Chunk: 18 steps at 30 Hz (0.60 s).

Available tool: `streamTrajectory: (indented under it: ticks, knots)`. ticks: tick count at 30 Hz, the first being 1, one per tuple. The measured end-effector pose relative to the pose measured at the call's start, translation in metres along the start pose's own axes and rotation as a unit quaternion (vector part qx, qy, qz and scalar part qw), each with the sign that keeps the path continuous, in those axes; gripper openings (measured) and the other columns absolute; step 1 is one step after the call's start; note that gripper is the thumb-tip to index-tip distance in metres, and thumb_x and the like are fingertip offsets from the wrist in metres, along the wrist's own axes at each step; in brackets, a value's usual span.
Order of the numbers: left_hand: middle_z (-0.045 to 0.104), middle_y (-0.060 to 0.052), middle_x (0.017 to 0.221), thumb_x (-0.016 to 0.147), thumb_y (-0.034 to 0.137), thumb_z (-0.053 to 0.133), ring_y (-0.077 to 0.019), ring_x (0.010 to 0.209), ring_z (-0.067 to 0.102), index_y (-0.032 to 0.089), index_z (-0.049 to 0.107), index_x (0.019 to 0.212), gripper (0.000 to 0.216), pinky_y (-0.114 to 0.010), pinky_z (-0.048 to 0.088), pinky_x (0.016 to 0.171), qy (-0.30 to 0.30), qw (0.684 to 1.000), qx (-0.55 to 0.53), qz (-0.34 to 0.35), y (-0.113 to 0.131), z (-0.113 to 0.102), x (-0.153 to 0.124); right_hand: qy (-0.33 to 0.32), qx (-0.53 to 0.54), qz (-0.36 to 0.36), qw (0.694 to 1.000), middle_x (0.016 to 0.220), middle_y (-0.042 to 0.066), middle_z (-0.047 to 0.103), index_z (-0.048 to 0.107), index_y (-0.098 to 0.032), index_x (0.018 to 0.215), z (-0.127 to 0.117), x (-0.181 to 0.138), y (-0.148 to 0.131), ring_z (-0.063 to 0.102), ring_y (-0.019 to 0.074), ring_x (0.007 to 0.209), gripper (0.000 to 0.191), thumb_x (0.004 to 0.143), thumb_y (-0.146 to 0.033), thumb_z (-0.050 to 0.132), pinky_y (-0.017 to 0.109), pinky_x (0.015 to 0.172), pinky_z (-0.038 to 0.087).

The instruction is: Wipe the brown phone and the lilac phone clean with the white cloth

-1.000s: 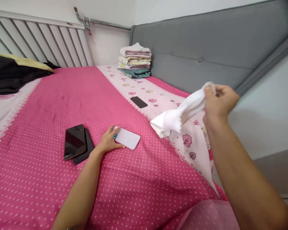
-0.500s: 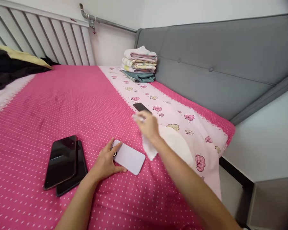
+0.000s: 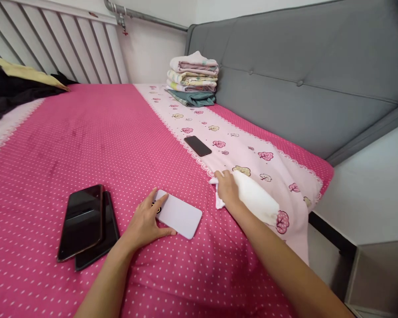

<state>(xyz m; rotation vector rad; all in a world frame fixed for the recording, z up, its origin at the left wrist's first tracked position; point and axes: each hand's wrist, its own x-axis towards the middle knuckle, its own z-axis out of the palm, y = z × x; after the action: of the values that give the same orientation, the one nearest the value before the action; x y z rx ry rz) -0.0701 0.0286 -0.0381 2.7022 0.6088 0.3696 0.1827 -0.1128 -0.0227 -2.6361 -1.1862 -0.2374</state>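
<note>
A lavender phone (image 3: pixel 179 214) lies back side up on the pink bedspread. My left hand (image 3: pixel 145 223) holds it at the camera end, fingers over the top and thumb along the near edge. To the right, my right hand (image 3: pixel 227 187) is closed on a white cloth (image 3: pixel 219 201), whose edges stick out past the fingers. A white, soft-looking bundle (image 3: pixel 255 196) rests beside the right wrist, partly behind the forearm; whether it joins the cloth I cannot tell. Beyond the right hand, a black phone (image 3: pixel 198 145) lies flat on the floral border.
Two dark phones (image 3: pixel 82 221) overlap on the bedspread (image 3: pixel 102 132) at left. Folded cloths (image 3: pixel 193 79) are stacked against the grey headboard (image 3: pixel 285 79). Dark and yellow clothing (image 3: pixel 16 88) lies at far left, near a white radiator (image 3: pixel 59 44).
My right hand has moved right and toward me with the cloth, uncovering the black phone. The white bundle looks narrower now. My left hand stays on the lavender phone.
</note>
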Motion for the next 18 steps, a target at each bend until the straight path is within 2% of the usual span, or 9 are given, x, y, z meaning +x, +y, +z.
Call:
streamTrajectory:
  ticks: [3,6,10,11,12,14,16,18]
  knots:
    - [0.026,-0.025,0.148,0.055,0.060,0.076,-0.0420,0.133,0.032,0.013,0.043,0.136,0.100,-0.055,0.035,0.104,-0.006,1.000,0.002,-0.006,0.001,-0.001,0.000,-0.005,-0.054,0.040,0.998,0.103,0.011,0.056,0.063,-0.024,0.104,-0.014,-0.006,0.026,0.052,0.0237,0.092,0.032,0.089,-0.014,0.037,0.028,0.059,0.035]
    - [0.028,-0.025,0.147,0.054,0.059,0.077,-0.0411,0.133,0.033,0.014,0.044,0.136,0.099,-0.053,0.035,0.104,-0.007,1.000,0.002,-0.007,0.001,0.000,0.001,-0.044,-0.085,0.085,0.992,0.103,0.010,0.058,0.065,-0.025,0.105,-0.031,-0.009,0.049,0.054,0.0237,0.093,0.036,0.085,-0.008,0.041,0.027,0.060,0.037]
    - [0.029,-0.023,0.147,0.054,0.060,0.077,-0.0408,0.132,0.035,0.018,0.042,0.136,0.099,-0.054,0.036,0.103,0.009,1.000,0.010,-0.010,0.001,0.002,0.002,-0.048,-0.097,0.144,0.984,0.089,0.013,0.060,0.070,-0.019,0.097,-0.059,-0.007,0.082,0.057,0.0257,0.084,0.037,0.080,-0.004,0.041,0.030,0.058,0.037]
    - [0.029,-0.023,0.147,0.054,0.060,0.076,-0.0409,0.132,0.034,0.017,0.042,0.137,0.100,-0.054,0.036,0.103,0.014,1.000,0.015,-0.010,0.002,0.002,0.003,-0.034,-0.096,0.156,0.982,0.090,0.013,0.060,0.071,-0.020,0.096,-0.069,-0.005,0.088,0.057,0.0255,0.086,0.038,0.079,-0.003,0.041,0.030,0.060,0.038]
    - [0.028,-0.024,0.147,0.054,0.060,0.076,-0.0411,0.132,0.034,0.017,0.040,0.137,0.101,-0.055,0.035,0.103,0.016,1.000,0.022,-0.010,0.003,0.003,0.003,0.010,-0.080,0.175,0.981,0.092,0.011,0.060,0.071,-0.021,0.093,-0.079,-0.003,0.092,0.057,0.0253,0.089,0.037,0.078,-0.003,0.043,0.030,0.062,0.040]
    - [0.028,-0.025,0.147,0.054,0.060,0.076,-0.0417,0.132,0.033,0.015,0.036,0.139,0.104,-0.057,0.034,0.102,0.019,0.999,0.038,-0.016,0.005,0.004,0.004,0.066,-0.072,0.184,0.978,0.101,0.009,0.060,0.069,-0.023,0.101,-0.100,0.000,0.091,0.053,0.0258,0.100,0.043,0.077,-0.001,0.041,0.032,0.068,0.041]
    - [0.027,-0.026,0.147,0.056,0.061,0.074,-0.0418,0.133,0.032,0.013,0.031,0.141,0.107,-0.058,0.034,0.102,0.027,0.998,0.050,-0.026,0.008,0.005,0.005,0.154,-0.016,0.157,0.975,0.103,0.006,0.060,0.068,-0.025,0.101,-0.118,0.003,0.076,0.052,0.0259,0.103,0.043,0.076,-0.002,0.042,0.034,0.071,0.042]
    - [0.027,-0.026,0.147,0.057,0.062,0.073,-0.0415,0.133,0.031,0.011,0.027,0.142,0.109,-0.058,0.034,0.102,0.042,0.997,0.053,-0.032,0.011,0.007,0.004,0.194,0.034,0.106,0.975,0.103,0.005,0.061,0.069,-0.025,0.097,-0.126,0.002,0.050,0.052,0.0253,0.102,0.043,0.073,-0.001,0.042,0.034,0.074,0.042]
